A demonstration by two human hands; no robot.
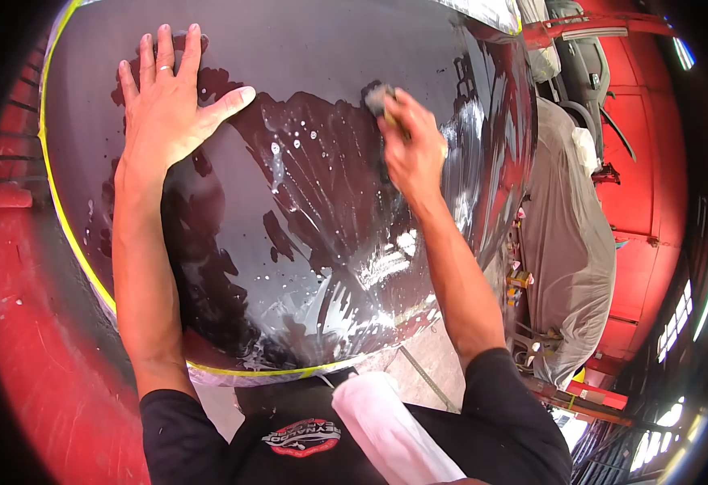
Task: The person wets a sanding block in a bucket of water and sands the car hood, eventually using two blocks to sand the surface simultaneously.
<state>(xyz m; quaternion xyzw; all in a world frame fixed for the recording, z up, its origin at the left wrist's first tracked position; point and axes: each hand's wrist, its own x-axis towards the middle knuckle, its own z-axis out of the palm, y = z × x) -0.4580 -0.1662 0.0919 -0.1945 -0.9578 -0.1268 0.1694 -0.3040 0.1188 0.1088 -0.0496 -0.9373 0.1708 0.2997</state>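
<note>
A large dark car panel (289,48), curved like a hood, fills the middle of the view. Water and streaks lie over its surface, with dull patches beside glossy ones. My left hand (164,113) rests flat on the panel's upper left, fingers spread, a ring on one finger. In my right hand (413,145) is a small grey-and-yellowish pad (378,99), pinched between the fingers and pressed on the panel right of centre. The pad's exact kind is blurred, and its underside is hidden. Yellow masking tape (63,218) runs along the panel's edge.
Below the panel, a white cloth (394,428) hangs down over my black shirt (483,428). To the right stands a grey sheet-covered object (568,242), with dark car parts (584,73) above it against a red wall (637,162). A red surface (39,339) lies at left.
</note>
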